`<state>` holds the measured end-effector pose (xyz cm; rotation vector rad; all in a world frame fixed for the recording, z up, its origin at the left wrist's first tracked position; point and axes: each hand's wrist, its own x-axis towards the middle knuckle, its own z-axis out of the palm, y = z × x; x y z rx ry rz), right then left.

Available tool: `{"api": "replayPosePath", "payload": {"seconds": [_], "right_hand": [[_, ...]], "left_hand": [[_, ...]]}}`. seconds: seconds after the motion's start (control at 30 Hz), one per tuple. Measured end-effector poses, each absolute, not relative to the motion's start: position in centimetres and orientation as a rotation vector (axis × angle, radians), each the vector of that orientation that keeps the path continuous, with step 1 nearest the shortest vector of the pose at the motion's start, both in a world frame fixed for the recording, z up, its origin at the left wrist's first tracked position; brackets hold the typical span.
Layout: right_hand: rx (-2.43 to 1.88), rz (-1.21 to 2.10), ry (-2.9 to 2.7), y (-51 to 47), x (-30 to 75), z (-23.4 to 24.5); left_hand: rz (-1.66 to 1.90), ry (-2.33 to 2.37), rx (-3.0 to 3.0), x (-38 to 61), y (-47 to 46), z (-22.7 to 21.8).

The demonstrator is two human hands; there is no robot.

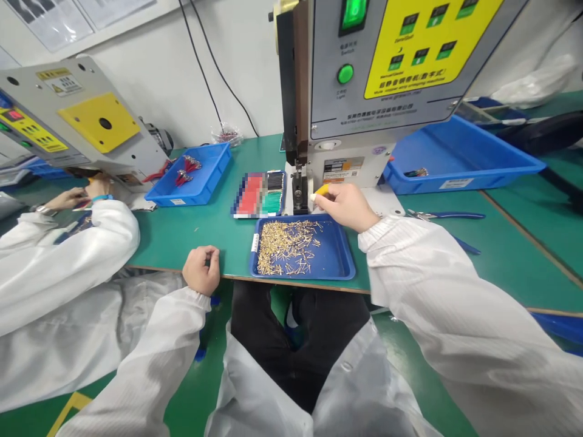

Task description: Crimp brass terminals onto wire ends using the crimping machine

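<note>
My right hand is at the base of the grey crimping machine, its fingers pinched together beside the dark metal crimping head. Yellow and white show at the fingertips; whether these are finger covers or a held part is unclear. Just below lies a blue tray with many small gold-coloured metal pins, heaped toward its left side. My left hand rests curled on the table's front edge, left of the tray, with nothing visible in it.
Behind the tray stands a box of black and green pieces, partly pixelated. Pliers lie at right, near a large blue bin. Another blue bin holds red-wired parts. A co-worker's hands work at a second machine.
</note>
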<state>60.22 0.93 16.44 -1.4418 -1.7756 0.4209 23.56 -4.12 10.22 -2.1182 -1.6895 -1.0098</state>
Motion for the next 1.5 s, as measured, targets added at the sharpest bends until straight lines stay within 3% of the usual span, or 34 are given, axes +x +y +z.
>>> {"api": "replayPosePath", "payload": {"seconds": [0.6, 1.5], "right_hand": [[-1.536, 0.360, -1.729, 1.0, 60.7, 15.8], [-1.512, 0.415, -1.823, 0.5, 60.1, 16.1]], "left_hand": [[-1.044, -1.537, -2.234, 23.1, -4.1, 9.9], [-1.008, -1.693, -2.317, 22.7, -4.4, 10.8]]}}
